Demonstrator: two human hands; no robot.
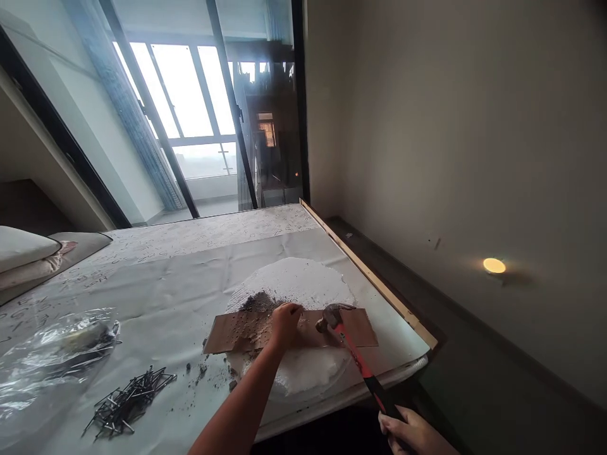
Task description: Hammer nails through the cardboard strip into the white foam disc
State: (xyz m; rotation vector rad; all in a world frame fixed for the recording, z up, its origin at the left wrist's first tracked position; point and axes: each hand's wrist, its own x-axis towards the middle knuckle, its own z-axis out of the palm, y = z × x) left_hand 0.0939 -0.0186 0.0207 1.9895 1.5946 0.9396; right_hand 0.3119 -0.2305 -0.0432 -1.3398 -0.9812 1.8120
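My right hand (403, 430) is wrapped round the black grip of a hammer (358, 360) with a red shaft. Its metal head lies over the right part of a brown board (363, 327), and whether it touches the board is unclear. Closed fingers of my left hand (286, 321) are just above the board's middle; what they pinch, if anything, is too small to make out. Small holes and dark crumbs mark the board's left part. Beneath the board is a round white foam-like slab (303, 278) with dark debris (258, 302) on it.
Loose nails (130, 401) lie in a pile at the lower left, beside a clear plastic bag (61, 354). A wooden strip (370, 275) edges the covered surface (171, 291) on the right. Folded bedding (33, 253) is at far left.
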